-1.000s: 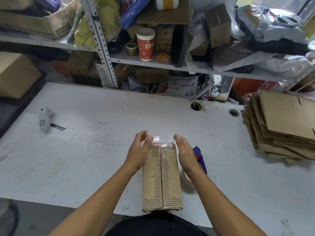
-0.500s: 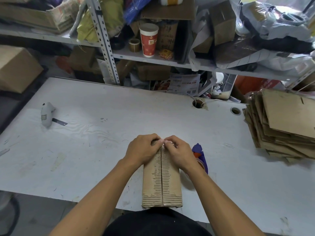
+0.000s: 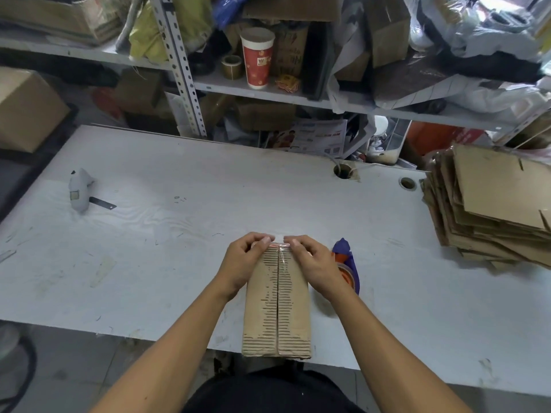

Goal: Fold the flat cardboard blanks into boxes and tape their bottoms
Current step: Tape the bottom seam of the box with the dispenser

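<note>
A narrow cardboard box (image 3: pixel 277 308) stands bottom-up at the table's near edge, its two flaps meeting along a centre seam covered with clear tape. My left hand (image 3: pixel 243 259) and my right hand (image 3: pixel 313 260) curl over the box's far end, fingers pressing the tape down over that edge. A purple and orange tape dispenser (image 3: pixel 347 268) lies right of the box, partly hidden behind my right wrist. A stack of flat cardboard blanks (image 3: pixel 492 204) sits at the table's right side.
A white table (image 3: pixel 208 204) holds a white-handled cutter (image 3: pixel 80 190) at the far left. Two cable holes (image 3: pixel 343 171) are at its back edge. Cluttered metal shelves (image 3: pixel 268 84) with a red paper cup (image 3: pixel 258 62) rise behind. A brown box (image 3: pixel 26 108) sits far left.
My hands, open on both sides of the box's far end a second ago, have closed over that edge and now press the tape down. The box has stayed in place.
</note>
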